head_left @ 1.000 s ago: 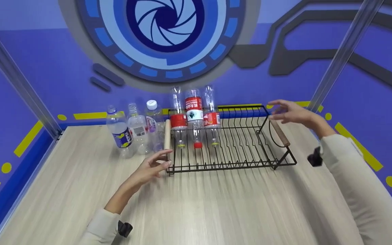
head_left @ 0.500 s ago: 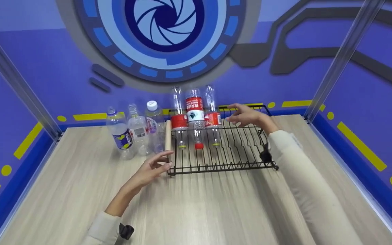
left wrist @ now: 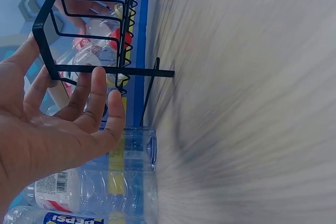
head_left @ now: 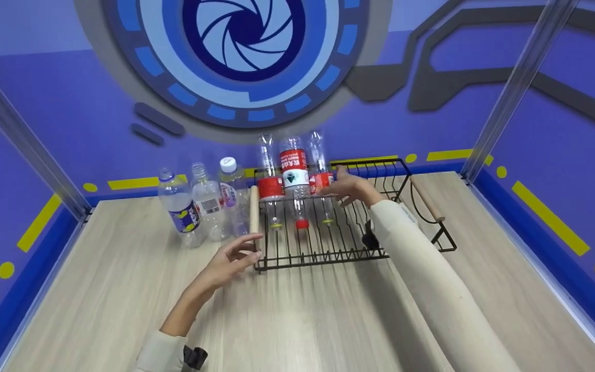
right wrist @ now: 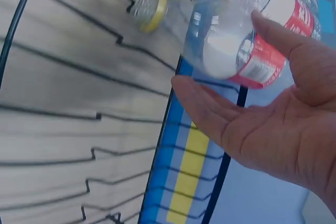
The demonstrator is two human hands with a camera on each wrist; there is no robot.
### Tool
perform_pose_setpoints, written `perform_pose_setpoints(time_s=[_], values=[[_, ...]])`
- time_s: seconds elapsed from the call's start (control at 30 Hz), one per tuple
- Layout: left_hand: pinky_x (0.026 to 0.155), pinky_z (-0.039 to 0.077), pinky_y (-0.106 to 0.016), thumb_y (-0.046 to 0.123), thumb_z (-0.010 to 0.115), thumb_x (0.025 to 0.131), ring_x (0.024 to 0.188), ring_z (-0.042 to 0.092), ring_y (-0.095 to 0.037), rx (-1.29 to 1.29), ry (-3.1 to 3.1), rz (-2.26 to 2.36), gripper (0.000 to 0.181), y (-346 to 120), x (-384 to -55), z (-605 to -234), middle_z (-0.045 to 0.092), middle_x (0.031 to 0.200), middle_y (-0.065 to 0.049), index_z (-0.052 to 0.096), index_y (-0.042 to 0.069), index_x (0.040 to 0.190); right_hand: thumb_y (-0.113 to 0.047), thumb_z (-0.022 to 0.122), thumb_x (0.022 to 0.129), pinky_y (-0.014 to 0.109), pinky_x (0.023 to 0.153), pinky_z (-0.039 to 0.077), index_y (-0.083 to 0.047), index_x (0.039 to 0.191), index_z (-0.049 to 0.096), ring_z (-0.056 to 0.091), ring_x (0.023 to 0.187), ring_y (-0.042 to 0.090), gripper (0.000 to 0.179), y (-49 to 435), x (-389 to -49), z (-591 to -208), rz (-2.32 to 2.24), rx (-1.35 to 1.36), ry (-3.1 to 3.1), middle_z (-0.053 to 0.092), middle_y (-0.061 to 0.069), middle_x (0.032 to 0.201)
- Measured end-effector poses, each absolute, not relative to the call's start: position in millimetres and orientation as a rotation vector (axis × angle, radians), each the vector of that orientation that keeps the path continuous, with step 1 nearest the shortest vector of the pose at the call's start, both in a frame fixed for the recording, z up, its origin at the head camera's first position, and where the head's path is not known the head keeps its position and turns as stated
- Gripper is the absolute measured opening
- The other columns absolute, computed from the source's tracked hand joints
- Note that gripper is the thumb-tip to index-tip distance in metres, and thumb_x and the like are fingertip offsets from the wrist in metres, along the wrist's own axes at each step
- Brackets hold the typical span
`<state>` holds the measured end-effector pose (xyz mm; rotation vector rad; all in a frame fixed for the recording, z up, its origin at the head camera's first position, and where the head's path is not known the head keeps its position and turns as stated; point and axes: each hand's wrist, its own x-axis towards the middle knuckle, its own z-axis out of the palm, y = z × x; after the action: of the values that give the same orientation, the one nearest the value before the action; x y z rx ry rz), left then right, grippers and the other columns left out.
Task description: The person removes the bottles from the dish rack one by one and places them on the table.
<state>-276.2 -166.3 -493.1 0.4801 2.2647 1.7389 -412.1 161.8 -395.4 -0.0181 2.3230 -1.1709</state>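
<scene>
In the head view, my left hand (head_left: 228, 263) is at the front left corner of a black wire dish rack (head_left: 323, 257) with wooden handles. Its thumb and fingers touch the corner frame, fingers fairly straight, as the left wrist view shows. Three clear plastic bottles with red labels lean neck-down in the rack: the left one (head_left: 270, 187), the middle one (head_left: 294, 161) and the right one (head_left: 318, 147). My right hand (head_left: 351, 188) reaches over the rack to the right bottle. In the right wrist view its thumb overlaps the red label, the fingers spread beside the bottle (right wrist: 262, 61).
Three clear bottles stand upright left of the rack: a Pepsi bottle (head_left: 184, 217), an uncapped bottle (head_left: 209, 204) and a white-capped bottle (head_left: 229, 196). The rack's right wooden handle (head_left: 426, 198) lies right of my forearm. A blue-purple wall (head_left: 91, 98) closes off the back of the wooden table (head_left: 277, 320).
My right hand has moved left from beside the rack's right handle, across the rack, to the right bottle. The left hand stays at the rack's corner.
</scene>
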Motion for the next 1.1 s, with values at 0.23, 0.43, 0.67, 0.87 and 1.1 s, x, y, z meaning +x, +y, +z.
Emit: perform_pose_setpoints(time_s=[0.23, 0.43, 0.67, 0.87, 1.1], values=[[0.090, 0.051, -0.041, 0.023, 0.064, 0.101, 0.105, 0.061, -0.017, 0.459, 2.267, 1.733, 0.052, -166, -274, -493, 0.059, 0.132, -0.021, 0.050, 0.012, 0.149, -0.022, 0.071, 0.097, 0.046, 0.110, 0.049, -0.010, 0.159, -0.025, 0.048, 0.137, 0.037, 0.115, 153, -409, -395, -1.226, 0.041, 2.308, 0.026, 0.026, 0.162], [0.091, 0.053, -0.044, 0.025, 0.065, 0.101, 0.107, 0.062, -0.019, 0.423, 2.251, 1.748, 0.052, -164, -273, -493, 0.059, 0.135, -0.020, 0.050, 0.016, 0.150, -0.023, 0.068, 0.098, 0.043, 0.107, 0.051, -0.010, 0.160, -0.022, 0.055, 0.106, 0.023, 0.110, 167, -407, -379, -1.220, 0.039, 2.323, 0.047, 0.019, 0.139], [0.088, 0.054, -0.043, 0.024, 0.063, 0.102, 0.108, 0.061, -0.020, 0.441, 2.251, 1.745, 0.052, -166, -274, -492, 0.055, 0.138, -0.023, 0.049, 0.014, 0.151, -0.025, 0.071, 0.097, 0.043, 0.100, 0.055, -0.013, 0.162, 0.000, 0.059, 0.095, 0.020, 0.097, 194, -397, -355, -1.219, -0.040, 2.364, 0.048, 0.015, 0.128], [0.085, 0.055, -0.037, 0.024, 0.063, 0.102, 0.107, 0.061, -0.019, 0.456, 2.238, 1.746, 0.053, -166, -274, -491, 0.052, 0.139, -0.025, 0.048, 0.013, 0.152, -0.025, 0.072, 0.097, 0.043, 0.098, 0.056, -0.016, 0.164, -0.003, 0.063, 0.089, 0.019, 0.101, 219, -384, -338, -1.205, -0.107, 2.382, 0.047, 0.021, 0.139], [0.087, 0.056, -0.040, 0.025, 0.064, 0.102, 0.114, 0.061, -0.030, 0.431, 2.229, 1.764, 0.054, -165, -273, -492, 0.052, 0.140, -0.024, 0.047, 0.015, 0.152, -0.022, 0.071, 0.097, 0.039, 0.090, 0.059, -0.018, 0.164, 0.005, 0.065, 0.096, 0.022, 0.094, 236, -367, -329, -1.183, -0.217, 2.374, 0.050, 0.020, 0.136]])
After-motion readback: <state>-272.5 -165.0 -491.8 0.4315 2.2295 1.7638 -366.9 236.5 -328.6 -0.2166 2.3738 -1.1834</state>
